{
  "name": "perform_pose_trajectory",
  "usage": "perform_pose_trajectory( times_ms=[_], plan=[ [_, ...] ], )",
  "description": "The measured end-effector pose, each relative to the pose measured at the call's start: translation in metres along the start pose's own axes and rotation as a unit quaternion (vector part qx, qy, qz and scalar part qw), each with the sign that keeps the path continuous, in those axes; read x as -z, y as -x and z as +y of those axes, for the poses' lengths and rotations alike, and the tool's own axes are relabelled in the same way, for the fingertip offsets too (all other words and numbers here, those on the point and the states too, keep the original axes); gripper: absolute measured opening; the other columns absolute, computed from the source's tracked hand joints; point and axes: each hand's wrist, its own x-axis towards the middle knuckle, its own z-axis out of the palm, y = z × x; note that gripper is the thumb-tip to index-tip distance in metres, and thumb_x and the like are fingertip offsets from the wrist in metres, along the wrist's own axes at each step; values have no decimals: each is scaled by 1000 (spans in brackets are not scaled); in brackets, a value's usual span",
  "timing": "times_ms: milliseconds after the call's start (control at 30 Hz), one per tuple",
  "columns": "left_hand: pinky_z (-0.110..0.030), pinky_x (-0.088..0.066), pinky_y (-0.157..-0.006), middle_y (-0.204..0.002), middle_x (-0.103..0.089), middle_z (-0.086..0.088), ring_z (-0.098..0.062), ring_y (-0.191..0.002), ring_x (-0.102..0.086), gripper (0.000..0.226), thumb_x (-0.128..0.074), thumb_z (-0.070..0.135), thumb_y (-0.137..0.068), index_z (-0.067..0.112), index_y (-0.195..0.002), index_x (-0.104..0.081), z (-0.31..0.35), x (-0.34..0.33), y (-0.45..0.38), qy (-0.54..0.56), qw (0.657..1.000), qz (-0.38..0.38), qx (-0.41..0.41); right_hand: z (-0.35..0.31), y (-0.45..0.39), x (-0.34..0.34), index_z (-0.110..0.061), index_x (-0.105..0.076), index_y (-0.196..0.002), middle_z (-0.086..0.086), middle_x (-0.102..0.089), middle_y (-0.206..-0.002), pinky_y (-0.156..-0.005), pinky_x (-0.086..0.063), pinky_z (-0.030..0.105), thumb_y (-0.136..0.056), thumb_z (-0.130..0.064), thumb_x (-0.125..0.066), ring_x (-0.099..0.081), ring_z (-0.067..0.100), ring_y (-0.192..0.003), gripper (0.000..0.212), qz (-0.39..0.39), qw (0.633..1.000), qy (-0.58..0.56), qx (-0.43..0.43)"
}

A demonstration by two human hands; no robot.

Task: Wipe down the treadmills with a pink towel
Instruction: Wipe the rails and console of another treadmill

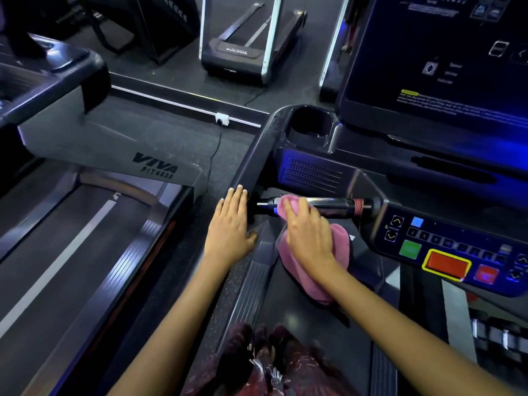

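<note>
Nearest you: dark red patterned fabric (274,364) at the bottom edge, and both bare forearms reaching fwd over the treadmill (323,167) you're standing on.

Your right grip (307,234) lies on the pink towel (314,270), fingers fairly straight and pressing the cloth onto the handlebar (334,207). Towel is soft terry, bunched; its top fold wraps over the bar under your fingertips, the rest hangs below your wrist toward the belt. The bar is a glossy black cylinder w/ a chrome-looking stretch and a reddish band near its right end.

Your left grip (233,227) is just left of the right one, flat, fingers spread-straight and together, palm resting on the dark side rail, fingertips near the bar's left end. Holds nothing.

Right of the right grip: control panel (445,247), smooth dark plastic, w/ a green square button, a red rectangle button ringed yellow, small number keys.

Beyond the grips: perforated vent grille, then a rounded-square cup holder (310,124), deep, matte black. Farther right, big glossy console screen (434,58), text too blurred to read.

Left of the left grip: neighbouring treadmill (94,178), grey shroud marked VIVA FITNESS, ribbed rails, dark belt w/ white stripe.

Farthest: wall socket (222,119) w/ black cable, speckled rubber floor, slim treadmill (251,41) w/ silver uprights.
</note>
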Motion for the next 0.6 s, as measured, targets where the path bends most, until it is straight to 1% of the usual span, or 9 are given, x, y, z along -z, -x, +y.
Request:
perform_pose_trajectory(
  times_ms=[100,200,267,333,400,433,500,533,600],
  plan=[
    [-34,5,-117,-158,9,-8,-21,-145,10,87,-49,40,-89,6,-148,5,-2,-1,7,9,1000,2,0,-17,-18,-1,-16,-65,-109,4,-57,-87,-43,-47,26,-71,-15,-49,-58,18,-60,41,-27,999,-18,-18],
    [-36,1,-117,-158,5,-6,-22,-146,5,90,-55,38,-86,8,-149,1,-5,-3,19,11,1000,14,7,-26,-17,-2,-18,-66,-102,3,-56,-83,-42,-46,26,-71,-13,-47,-57,17,-59,36,-49,998,-15,34],
    [-36,1,-117,-158,5,-5,-22,-146,4,88,-54,39,-87,9,-149,1,-7,-4,28,10,1000,16,13,-18,-12,1,-19,-66,-97,3,-55,-80,-40,-44,26,-72,-12,-43,-56,18,-56,35,-47,997,-29,58],
    [-35,2,-117,-158,6,-5,-22,-146,5,88,-52,40,-88,10,-150,2,-9,-6,32,7,1000,13,16,-7,-8,2,-18,-68,-94,3,-56,-79,-40,-40,24,-67,-12,-54,-55,18,-53,30,-58,997,-19,44],
    [-35,2,-117,-158,5,-5,-22,-146,4,88,-54,39,-87,9,-150,1,-9,-7,32,5,1000,12,17,-4,-18,15,-15,-68,-95,3,-57,-82,-41,-40,24,-64,-11,-66,-58,18,-55,31,-91,996,-2,-7],
    [-36,0,-117,-158,2,-6,-23,-146,2,89,-56,38,-86,9,-150,-2,-9,-7,32,7,1000,15,19,-6,-26,21,-12,-65,-101,5,-57,-89,-46,-44,26,-70,-10,-64,-62,20,-63,32,-113,993,-15,-26],
    [-37,-2,-117,-158,-1,-7,-23,-146,-1,89,-58,36,-84,9,-150,-5,-8,-8,31,13,1000,15,23,-18,-44,23,-5,-56,-116,10,-52,-107,-60,-49,32,-84,-5,-47,-65,26,-84,33,-156,987,-42,-20],
    [-36,-2,-117,-158,-1,-7,-23,-146,-1,88,-57,36,-84,9,-150,-6,-8,-8,31,14,1000,13,23,-26,-48,22,-6,-57,-116,10,-52,-110,-62,-49,32,-85,-4,-42,-65,25,-86,34,-155,987,-46,-6],
    [-37,-4,-117,-158,-5,-8,-23,-146,-4,86,-57,35,-84,8,-150,-9,-8,-8,31,20,999,15,22,-36,-47,18,-14,-66,-105,2,-57,-98,-52,-47,26,-79,-10,-42,-65,17,-71,35,-135,989,-7,52]
  ],
)
